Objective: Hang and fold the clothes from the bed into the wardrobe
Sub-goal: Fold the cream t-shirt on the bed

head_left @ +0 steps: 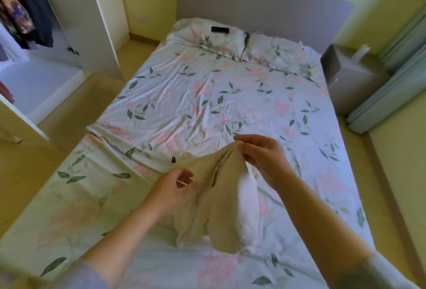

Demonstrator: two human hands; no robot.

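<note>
We see a wide bed (207, 95) covered with a pale sheet (175, 104) printed with pink flowers and green leaves; the sheet is wrinkled. At the head end two pillows (272, 56) in the same print lie side by side, touching. On the left pillow lies a small black flat object (220, 29). Near the foot end a beige garment (207, 208) rests partly on the sheet, with a white cloth (247, 201) just beside it, touching.

One beige garment (214, 201), two pillows (202, 35), one remote (220, 30).
</note>
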